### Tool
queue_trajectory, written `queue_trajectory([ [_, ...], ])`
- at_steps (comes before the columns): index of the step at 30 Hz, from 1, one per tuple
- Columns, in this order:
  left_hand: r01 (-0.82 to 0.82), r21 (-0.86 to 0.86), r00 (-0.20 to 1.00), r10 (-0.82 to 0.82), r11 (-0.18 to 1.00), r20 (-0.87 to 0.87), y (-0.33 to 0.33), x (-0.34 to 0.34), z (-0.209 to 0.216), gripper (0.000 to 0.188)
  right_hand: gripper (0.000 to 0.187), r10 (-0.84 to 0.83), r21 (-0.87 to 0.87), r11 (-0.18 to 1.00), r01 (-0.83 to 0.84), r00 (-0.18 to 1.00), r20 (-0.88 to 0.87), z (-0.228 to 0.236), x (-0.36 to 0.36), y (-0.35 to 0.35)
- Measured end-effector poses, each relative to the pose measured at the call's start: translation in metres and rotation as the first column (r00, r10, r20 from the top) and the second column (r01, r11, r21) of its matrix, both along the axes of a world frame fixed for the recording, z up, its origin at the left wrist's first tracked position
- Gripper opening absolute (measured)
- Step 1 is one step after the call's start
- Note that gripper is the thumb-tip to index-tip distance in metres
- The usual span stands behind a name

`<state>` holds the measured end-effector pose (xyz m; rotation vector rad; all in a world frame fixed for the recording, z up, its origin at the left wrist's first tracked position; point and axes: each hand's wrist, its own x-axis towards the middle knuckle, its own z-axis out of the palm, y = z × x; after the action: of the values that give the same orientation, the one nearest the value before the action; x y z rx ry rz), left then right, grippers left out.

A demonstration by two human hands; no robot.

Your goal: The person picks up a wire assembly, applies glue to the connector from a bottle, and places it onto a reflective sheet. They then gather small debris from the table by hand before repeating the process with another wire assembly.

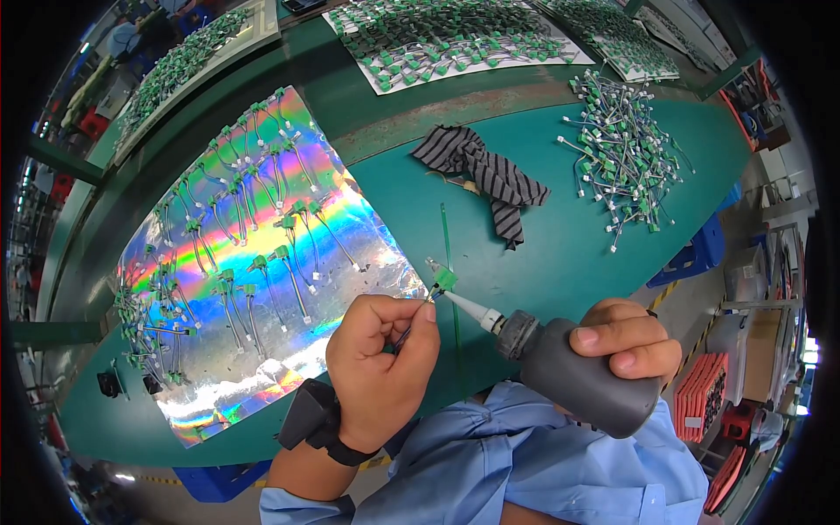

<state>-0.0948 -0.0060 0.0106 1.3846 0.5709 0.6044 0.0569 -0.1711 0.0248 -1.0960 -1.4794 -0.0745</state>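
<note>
Between thumb and forefinger, my left hand (385, 359) pinches the wires of a small green circuit board (444, 279), which sticks up past the fingertips. My right hand (626, 343) is wrapped round a dark grey squeeze bottle (586, 376), tilted so its white tapered nozzle (472, 308) points left. The nozzle's tip is at the lower edge of the board; whether it touches cannot be made out. Left of my hands, a shiny rainbow foil sheet (350, 306) carries several rows of similar green boards with wires (282, 254).
A heap of wired green boards (626, 149) lies at the right of the green table (560, 280). A striped dark cloth (486, 175) lies crumpled in the middle. White boards (385, 83) covered with more pieces stand on the shelf behind. Blue stools (696, 254) are below the table edge.
</note>
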Motion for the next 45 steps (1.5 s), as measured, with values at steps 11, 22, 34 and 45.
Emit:
queue_trajectory([
  [11,0.008,-0.01,1.0,-0.007,1.0,0.015,0.0,0.0,0.0,0.01,0.062,0.013,-0.04,0.999,-0.011,0.999,0.047,0.001,0.003,-0.001],
  [22,0.046,-0.09,0.999,-0.045,0.995,0.021,0.001,-0.001,0.003,0.01,0.06,-0.037,0.0,0.999,0.037,0.999,0.033,-0.003,0.0,0.001],
  [34,0.095,-0.366,0.995,-0.077,0.926,0.064,0.007,-0.001,0.002,0.006,0.053,-0.151,-0.011,0.988,0.151,0.969,-0.194,-0.014,0.002,-0.024],
  [45,0.095,-0.354,0.995,-0.089,0.931,0.035,0.006,0.007,0.002,0.006,0.069,0.092,0.088,0.996,-0.028,0.428,-0.899,-0.039,0.023,-0.057],
])
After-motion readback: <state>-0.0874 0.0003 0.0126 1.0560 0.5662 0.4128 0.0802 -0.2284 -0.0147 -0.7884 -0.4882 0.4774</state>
